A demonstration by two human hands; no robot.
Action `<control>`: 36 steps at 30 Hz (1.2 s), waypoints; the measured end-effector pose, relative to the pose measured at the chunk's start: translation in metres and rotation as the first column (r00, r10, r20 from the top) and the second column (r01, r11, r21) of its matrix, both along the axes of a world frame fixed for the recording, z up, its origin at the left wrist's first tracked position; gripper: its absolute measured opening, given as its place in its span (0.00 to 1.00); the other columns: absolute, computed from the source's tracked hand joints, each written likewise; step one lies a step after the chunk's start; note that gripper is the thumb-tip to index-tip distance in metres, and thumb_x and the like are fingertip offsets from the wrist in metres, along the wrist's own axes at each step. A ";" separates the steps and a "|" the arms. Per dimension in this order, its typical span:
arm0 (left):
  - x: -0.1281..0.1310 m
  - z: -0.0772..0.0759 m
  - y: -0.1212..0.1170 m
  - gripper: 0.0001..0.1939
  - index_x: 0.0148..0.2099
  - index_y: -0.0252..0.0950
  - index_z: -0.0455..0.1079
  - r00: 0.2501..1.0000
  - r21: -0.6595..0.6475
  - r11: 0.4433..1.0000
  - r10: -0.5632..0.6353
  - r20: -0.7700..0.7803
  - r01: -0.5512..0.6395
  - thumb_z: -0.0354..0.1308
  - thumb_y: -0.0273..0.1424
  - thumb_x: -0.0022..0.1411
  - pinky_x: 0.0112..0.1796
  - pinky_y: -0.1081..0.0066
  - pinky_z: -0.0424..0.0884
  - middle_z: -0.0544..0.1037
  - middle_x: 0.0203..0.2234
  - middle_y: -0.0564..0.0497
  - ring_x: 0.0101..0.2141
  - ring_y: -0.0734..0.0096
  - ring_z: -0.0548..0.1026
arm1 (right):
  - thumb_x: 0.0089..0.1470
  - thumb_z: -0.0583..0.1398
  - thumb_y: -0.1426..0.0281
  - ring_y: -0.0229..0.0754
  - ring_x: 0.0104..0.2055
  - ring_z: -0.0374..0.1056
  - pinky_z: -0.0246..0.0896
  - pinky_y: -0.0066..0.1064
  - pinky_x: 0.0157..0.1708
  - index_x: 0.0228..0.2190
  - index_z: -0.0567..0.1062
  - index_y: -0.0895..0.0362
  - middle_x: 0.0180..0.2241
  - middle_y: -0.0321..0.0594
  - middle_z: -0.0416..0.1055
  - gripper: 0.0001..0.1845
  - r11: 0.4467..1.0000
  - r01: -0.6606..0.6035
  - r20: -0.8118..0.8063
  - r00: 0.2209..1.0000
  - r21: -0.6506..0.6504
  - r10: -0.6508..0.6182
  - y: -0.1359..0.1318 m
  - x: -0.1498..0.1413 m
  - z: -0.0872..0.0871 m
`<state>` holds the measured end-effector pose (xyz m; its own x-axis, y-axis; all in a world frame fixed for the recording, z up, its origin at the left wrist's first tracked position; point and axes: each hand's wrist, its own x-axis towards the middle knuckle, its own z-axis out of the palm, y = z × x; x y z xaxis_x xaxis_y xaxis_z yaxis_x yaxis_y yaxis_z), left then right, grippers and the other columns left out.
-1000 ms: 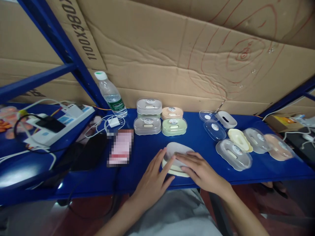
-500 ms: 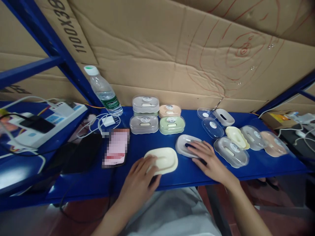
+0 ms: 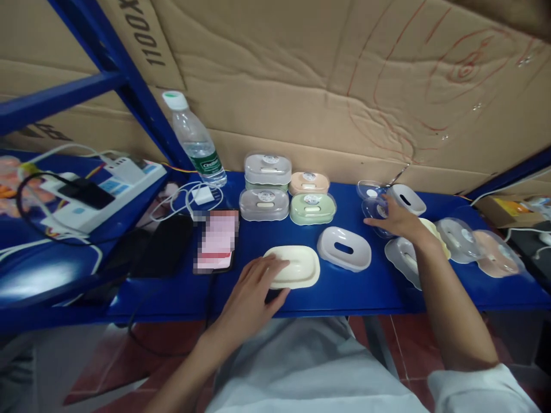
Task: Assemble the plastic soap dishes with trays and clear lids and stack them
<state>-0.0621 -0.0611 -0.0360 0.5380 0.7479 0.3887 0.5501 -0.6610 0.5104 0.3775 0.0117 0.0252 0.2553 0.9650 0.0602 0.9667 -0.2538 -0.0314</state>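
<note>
The left rim of a cream oval soap dish (image 3: 303, 268) is under the fingers of my left hand (image 3: 256, 281), with the thumb at its near edge. My right hand (image 3: 398, 221) reaches over a clear plastic lid (image 3: 373, 213), thumb and fingers apart; whether the fingertips touch it I cannot tell. A second clear lid (image 3: 365, 188) lies just behind. Between my hands sits a light grey oval piece with a slot (image 3: 344, 249), untouched. Another such grey slotted piece (image 3: 408, 201) rests beyond my right hand.
Lidded soap boxes in grey (image 3: 264, 205), green (image 3: 313, 209) and peach (image 3: 309, 183) stand at the back. More boxes (image 3: 458, 241) lie right, partly behind my forearm. Left are a phone (image 3: 217, 238), a water bottle (image 3: 200, 146), a charger (image 3: 203, 195) and a power strip (image 3: 99, 201).
My right hand has left the grey slotted piece and moved right and back to the clear lids. My left hand stays on the cream soap dish. The view has shifted slightly.
</note>
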 end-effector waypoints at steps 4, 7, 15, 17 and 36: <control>-0.001 -0.003 -0.001 0.29 0.71 0.46 0.63 1.000 -0.033 0.999 -0.004 0.013 0.004 0.63 0.31 0.72 0.64 0.51 0.73 0.73 0.65 0.42 0.64 0.52 0.73 | 0.57 0.63 0.38 0.71 0.64 0.70 0.65 0.65 0.60 0.75 0.53 0.52 0.66 0.59 0.70 0.57 0.994 -0.040 -0.030 0.999 0.099 0.043 -0.032 -0.028 0.007; -0.001 -0.005 -0.001 0.28 0.71 0.45 0.64 1.000 -0.010 1.000 -0.011 -0.002 0.011 0.63 0.31 0.72 0.66 0.49 0.70 0.68 0.69 0.40 0.68 0.50 0.68 | 0.59 0.62 0.40 0.72 0.67 0.66 0.62 0.67 0.63 0.75 0.56 0.51 0.69 0.58 0.67 0.53 0.993 -0.100 -0.053 0.993 0.061 0.103 -0.042 -0.042 0.002; -0.001 -0.001 -0.002 0.11 0.56 0.43 0.75 0.990 0.019 0.990 -0.142 -0.021 0.143 0.63 0.30 0.73 0.66 0.47 0.70 0.72 0.66 0.42 0.67 0.51 0.70 | 0.71 0.52 0.47 0.62 0.78 0.51 0.49 0.63 0.73 0.74 0.61 0.54 0.75 0.53 0.56 0.40 0.969 -0.234 -0.112 0.964 0.082 0.243 -0.039 -0.053 -0.020; -0.001 0.000 -0.002 0.16 0.60 0.43 0.74 0.993 0.010 0.993 -0.114 -0.018 0.115 0.64 0.30 0.72 0.66 0.46 0.70 0.68 0.69 0.40 0.69 0.48 0.67 | 0.72 0.52 0.51 0.58 0.78 0.50 0.46 0.61 0.74 0.72 0.65 0.50 0.76 0.48 0.56 0.34 0.914 -0.372 -0.078 0.919 0.165 0.388 -0.052 -0.070 -0.020; -0.002 -0.009 0.000 0.27 0.73 0.45 0.64 0.989 0.065 0.989 -0.130 -0.068 0.135 0.62 0.32 0.75 0.67 0.42 0.69 0.59 0.75 0.39 0.74 0.44 0.59 | 0.73 0.59 0.70 0.46 0.69 0.67 0.60 0.49 0.72 0.65 0.72 0.55 0.64 0.44 0.75 0.22 0.546 -0.778 -0.125 0.536 0.311 0.835 -0.126 -0.199 -0.038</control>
<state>-0.0642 -0.0616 -0.0453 0.6560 0.6408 0.3987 0.4852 -0.7627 0.4275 0.1782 -0.1146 -0.0126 -0.5941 0.7357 0.3253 0.7052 0.6709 -0.2295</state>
